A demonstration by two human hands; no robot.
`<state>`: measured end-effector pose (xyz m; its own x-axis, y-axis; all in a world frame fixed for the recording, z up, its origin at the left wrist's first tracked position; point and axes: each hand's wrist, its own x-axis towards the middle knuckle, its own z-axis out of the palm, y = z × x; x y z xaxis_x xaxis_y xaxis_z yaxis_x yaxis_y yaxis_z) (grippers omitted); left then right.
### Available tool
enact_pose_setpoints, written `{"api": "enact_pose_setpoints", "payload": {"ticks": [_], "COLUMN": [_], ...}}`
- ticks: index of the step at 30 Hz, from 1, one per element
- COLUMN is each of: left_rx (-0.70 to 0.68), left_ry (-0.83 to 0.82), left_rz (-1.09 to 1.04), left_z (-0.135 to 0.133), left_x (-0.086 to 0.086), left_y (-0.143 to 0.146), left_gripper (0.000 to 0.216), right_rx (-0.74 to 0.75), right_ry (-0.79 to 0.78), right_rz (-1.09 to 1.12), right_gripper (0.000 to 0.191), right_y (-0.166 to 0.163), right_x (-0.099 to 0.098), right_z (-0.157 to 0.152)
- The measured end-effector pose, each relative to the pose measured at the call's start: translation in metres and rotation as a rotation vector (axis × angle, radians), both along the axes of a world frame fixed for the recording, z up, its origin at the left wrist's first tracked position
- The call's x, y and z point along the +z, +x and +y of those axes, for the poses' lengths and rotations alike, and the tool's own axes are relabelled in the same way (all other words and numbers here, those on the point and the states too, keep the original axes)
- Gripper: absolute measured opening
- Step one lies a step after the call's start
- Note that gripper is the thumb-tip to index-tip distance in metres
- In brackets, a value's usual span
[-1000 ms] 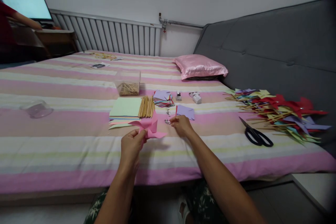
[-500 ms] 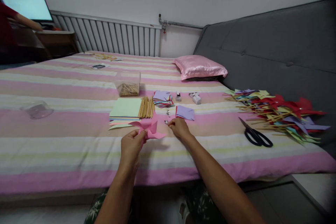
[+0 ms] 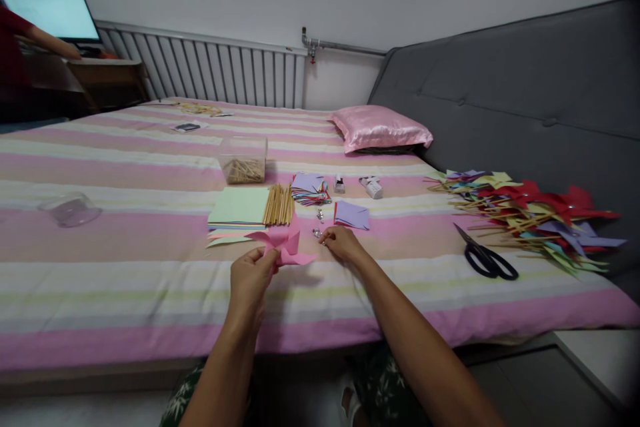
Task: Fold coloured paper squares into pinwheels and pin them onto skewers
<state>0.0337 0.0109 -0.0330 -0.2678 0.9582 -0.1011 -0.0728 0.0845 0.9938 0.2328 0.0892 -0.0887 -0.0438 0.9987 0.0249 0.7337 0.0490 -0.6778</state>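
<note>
The left hand [image 3: 254, 275] is clamped on the pink paper pinwheel [image 3: 286, 244], thumb and fingers pinching it above the bed [image 3: 150, 280]. Risk noted: a slackened pinch could let the folded blades spring open; an over-tight one could crease them. The right hand [image 3: 343, 244] has its fingertips bunched low beside the small metal pieces [image 3: 317, 233]; whether they have closed on one cannot be told. These pieces are tiny and lie loose on soft cloth, so a brush of the fingers could scatter them or lose one in a fold. Just beyond, the purple paper [image 3: 353, 215] lies close enough to be nudged by the knuckles. Farther left, the row of sticks [image 3: 279, 205] lies against the green paper [image 3: 240, 203]; a dragged forearm could roll them apart.
</note>
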Motion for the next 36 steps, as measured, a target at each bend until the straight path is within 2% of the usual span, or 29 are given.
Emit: {"api": "enact_pose_setpoints", "payload": {"ticks": [13, 26, 33, 35, 36], "left_rx": [0.008, -0.007, -0.019, -0.021, -0.022], "left_ry": [-0.001, 0.005, 0.004, 0.012, 0.015], "left_rz": [0.003, -0.015, -0.014, -0.011, -0.006], "left_z": [-0.001, 0.0, 0.001, 0.0, -0.001], "left_x": [0.002, -0.002, -0.002, -0.001, -0.001], "left_y": [0.001, 0.0, 0.001, 0.001, 0.002], "left_gripper": [0.022, 0.025, 0.022, 0.021, 0.021], "right_rx": [0.03, -0.133, -0.029, 0.028, 0.067], "right_ry": [-0.002, 0.009, 0.103, 0.138, 0.162], "right_rz": [-0.01, -0.092, 0.126, 0.282, 0.448], "right_gripper": [0.027, 0.018, 0.011, 0.011, 0.01], "right_y": [0.002, -0.008, -0.014, -0.02, -0.023], "right_x": [0.008, 0.012, 0.036, 0.046, 0.05], "right_z": [-0.006, -0.023, -0.04, -0.05, -0.055]}}
